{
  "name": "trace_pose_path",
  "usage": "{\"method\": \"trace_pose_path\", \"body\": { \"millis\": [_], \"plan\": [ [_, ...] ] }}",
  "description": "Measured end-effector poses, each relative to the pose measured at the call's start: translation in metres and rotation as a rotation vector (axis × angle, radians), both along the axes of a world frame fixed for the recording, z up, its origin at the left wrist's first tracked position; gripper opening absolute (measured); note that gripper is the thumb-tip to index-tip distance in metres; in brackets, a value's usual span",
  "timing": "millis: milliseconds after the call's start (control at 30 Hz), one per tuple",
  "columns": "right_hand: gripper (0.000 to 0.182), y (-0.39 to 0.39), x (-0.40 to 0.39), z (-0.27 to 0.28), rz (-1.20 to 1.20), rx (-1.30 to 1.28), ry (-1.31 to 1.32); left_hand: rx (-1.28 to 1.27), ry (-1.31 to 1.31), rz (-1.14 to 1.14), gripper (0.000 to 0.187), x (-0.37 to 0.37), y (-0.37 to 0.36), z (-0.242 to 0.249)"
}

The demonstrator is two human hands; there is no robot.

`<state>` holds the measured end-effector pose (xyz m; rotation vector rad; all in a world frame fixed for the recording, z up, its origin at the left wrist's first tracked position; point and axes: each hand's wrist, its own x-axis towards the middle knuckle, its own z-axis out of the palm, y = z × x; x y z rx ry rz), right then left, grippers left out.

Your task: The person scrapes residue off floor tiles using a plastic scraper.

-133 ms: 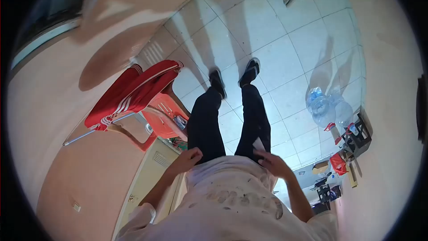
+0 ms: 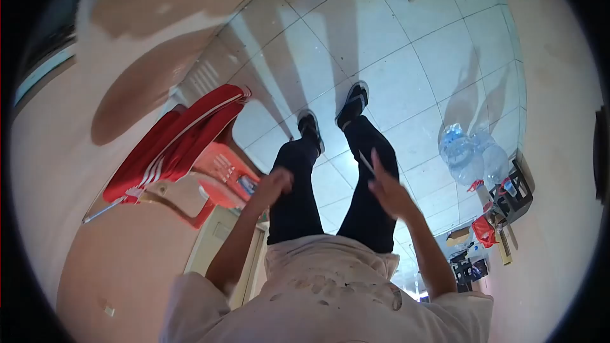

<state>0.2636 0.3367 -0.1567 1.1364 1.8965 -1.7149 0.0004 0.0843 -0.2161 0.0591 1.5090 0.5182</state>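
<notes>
My left hand is over the left thigh of my black trousers. Its fingers are curled in and somewhat blurred, and nothing shows in them. Over the other leg, my right hand holds a thin, flat, pale object between thumb and fingers. That object appears almost edge-on, so its kind cannot be made out. Below both hands is my light shirt, marked with dark smudges. My feet stand on the floor in dark sandals.
A red garment with white stripes hangs over a red plastic chair on the left. Large clear bottles stand by a black stool on the right. Pale tiles cover the floor between the walls.
Both hands have lifted away from the waist, further out over the legs. The pale object has turned from its flat face to nearly edge-on. The view has shifted slightly.
</notes>
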Motion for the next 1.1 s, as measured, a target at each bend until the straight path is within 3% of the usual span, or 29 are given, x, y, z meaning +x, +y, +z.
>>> {"method": "trace_pose_path", "body": {
  "millis": [33,67,100,167,233,333,400,433,533,767,1100],
  "plan": [
    [0.061,0.016,-0.036,-0.035,-0.029,0.027,-0.092,0.079,0.208,0.064,0.029,-0.009,0.009,-0.044],
    [0.057,0.02,-0.06,-0.09,0.159,0.159,-0.149,0.116,0.417,-0.072,0.03,-0.027,-0.007,-0.105],
    [0.053,0.034,-0.072,-0.147,0.349,0.329,-0.232,0.143,0.556,-0.012,0.028,-0.035,0.016,-0.158],
    [0.046,0.047,-0.108,-0.252,0.214,0.512,-0.324,0.216,0.603,-0.057,0.029,-0.076,0.014,-0.285],
    [0.041,0.053,-0.128,-0.348,0.025,0.384,-0.367,0.231,0.621,-0.099,0.035,-0.117,0.028,-0.367],
    [0.04,0.042,-0.147,-0.442,0.07,0.39,-0.199,0.215,0.608,0.036,0.049,-0.156,0.035,-0.465],
    [0.04,0.029,-0.155,-0.476,0.093,0.459,-0.186,0.143,0.856,-0.329,0.09,-0.172,0.052,-0.518],
    [0.04,0.018,-0.159,-0.49,0.132,0.497,-0.19,0.163,0.866,-0.322,0.09,-0.177,0.063,-0.538],
    [0.041,-0.015,-0.172,-0.509,0.247,0.588,-0.254,-0.172,0.675,-0.368,0.15,-0.163,0.082,-0.555],
    [0.043,-0.019,-0.216,-0.558,0.401,0.803,-0.267,-0.233,0.7,-0.306,0.155,-0.155,0.089,-0.572],
    [0.045,-0.02,-0.227,-0.559,0.439,0.753,-0.365,-0.152,0.73,-0.243,0.142,-0.148,0.085,-0.579]
  ]
}}
